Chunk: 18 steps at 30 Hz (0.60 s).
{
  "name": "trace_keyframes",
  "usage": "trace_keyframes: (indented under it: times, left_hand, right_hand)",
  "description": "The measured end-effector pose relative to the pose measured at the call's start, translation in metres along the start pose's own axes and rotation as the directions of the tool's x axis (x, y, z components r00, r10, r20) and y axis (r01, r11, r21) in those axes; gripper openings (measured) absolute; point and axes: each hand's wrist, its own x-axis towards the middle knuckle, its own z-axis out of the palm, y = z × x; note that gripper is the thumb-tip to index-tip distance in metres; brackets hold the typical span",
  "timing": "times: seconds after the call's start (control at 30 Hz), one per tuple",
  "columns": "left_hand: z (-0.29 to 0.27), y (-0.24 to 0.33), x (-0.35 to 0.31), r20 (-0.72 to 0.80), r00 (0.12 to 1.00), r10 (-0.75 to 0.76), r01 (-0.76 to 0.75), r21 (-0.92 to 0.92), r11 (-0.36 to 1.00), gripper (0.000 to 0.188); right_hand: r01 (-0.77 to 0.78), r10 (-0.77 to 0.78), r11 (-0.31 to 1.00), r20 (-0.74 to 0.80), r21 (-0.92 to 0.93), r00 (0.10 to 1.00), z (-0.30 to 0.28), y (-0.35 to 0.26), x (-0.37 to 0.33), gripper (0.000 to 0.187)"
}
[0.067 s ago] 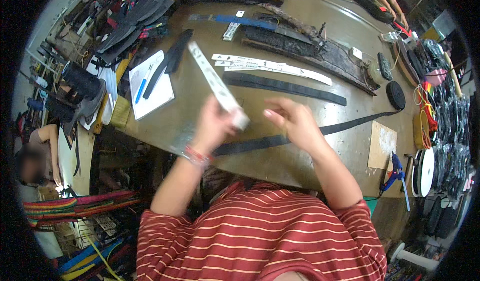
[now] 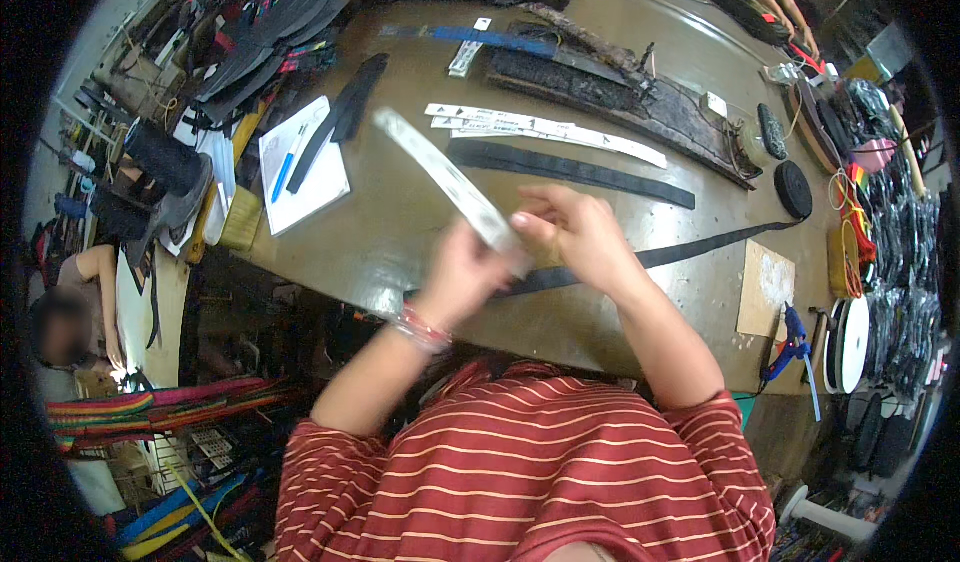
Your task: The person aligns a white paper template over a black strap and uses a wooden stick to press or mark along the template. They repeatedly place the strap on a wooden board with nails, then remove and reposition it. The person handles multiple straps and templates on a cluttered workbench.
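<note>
My left hand (image 2: 468, 274) is closed round the lower end of a white marked strip (image 2: 440, 174), which slants up and away to the left above the table. Motion blurs the strip and the fingertips. Close by on the right, my right hand (image 2: 585, 234) has its thumb and forefinger apart, near the strip's held end, with nothing visible in it. A long black webbing band (image 2: 665, 256) passes under both hands and runs to a black roll (image 2: 793, 190) at the right. Beyond the hands lie several white marked strips (image 2: 540, 129) and folded black bands (image 2: 590, 174).
A long dark worn block (image 2: 600, 92) lies across the far table. Paper with a blue pen (image 2: 283, 177) is at left. A blue glue gun (image 2: 790, 342) and a small board (image 2: 765, 287) stand right. Another person's hands (image 2: 795, 32) work far right; another person sits left.
My left hand has moved right and slightly down with the white strip, bringing its held end closer to my right hand. My right hand has shifted only a little.
</note>
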Motion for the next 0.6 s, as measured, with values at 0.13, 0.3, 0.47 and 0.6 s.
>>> trace_keyframes:
  times: [0.13,0.3,0.47,0.6]
  left_hand:
    - [0.043,-0.031,-0.024,0.218,0.906,0.362,-0.400,0.165,0.901,0.067]
    - [0.014,-0.023,-0.025,0.191,0.980,-0.055,0.103,-0.253,0.962,0.027]
    - [0.011,-0.023,-0.005,0.175,0.921,0.347,-0.364,0.077,0.928,0.027]
    - [-0.040,-0.018,0.013,0.615,0.779,0.122,-0.061,-0.120,0.991,0.044]
  right_hand:
    - [0.238,-0.211,0.946,0.140,-0.222,0.967,-0.002,-0.023,-0.007,0.033]
    - [0.258,-0.195,0.923,0.228,-0.287,0.954,-0.017,-0.013,-0.039,0.032]
    - [0.148,-0.114,0.955,0.141,-0.256,0.983,-0.010,0.022,-0.041,0.028]
    - [0.189,-0.191,0.919,0.030,-0.347,0.981,-0.015,0.050,-0.037,0.019]
